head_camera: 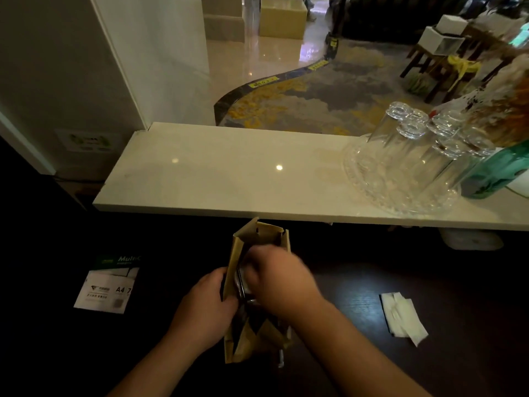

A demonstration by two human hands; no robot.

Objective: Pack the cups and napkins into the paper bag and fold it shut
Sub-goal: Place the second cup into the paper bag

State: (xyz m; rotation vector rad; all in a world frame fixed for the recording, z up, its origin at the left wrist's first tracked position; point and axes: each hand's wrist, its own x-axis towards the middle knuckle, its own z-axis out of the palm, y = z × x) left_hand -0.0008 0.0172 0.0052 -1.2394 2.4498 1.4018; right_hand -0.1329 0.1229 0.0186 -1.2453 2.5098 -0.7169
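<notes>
My left hand (207, 303) grips the bag (259, 287) at centre; my right hand (279, 277) reaches inside, grip unclear. Napkins (403, 316) lie at 3 o'clock; a paper pack (110, 283) reading "A4" at 9.

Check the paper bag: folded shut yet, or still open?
Open. The paper bag stands with its mouth spread; the left hand holds its side and the right hand reaches inside.

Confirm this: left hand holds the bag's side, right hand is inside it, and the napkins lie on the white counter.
One error. The head view shows the napkins on the dark table, not the counter. The left hand does hold the bag, with the right hand in its mouth.
</notes>
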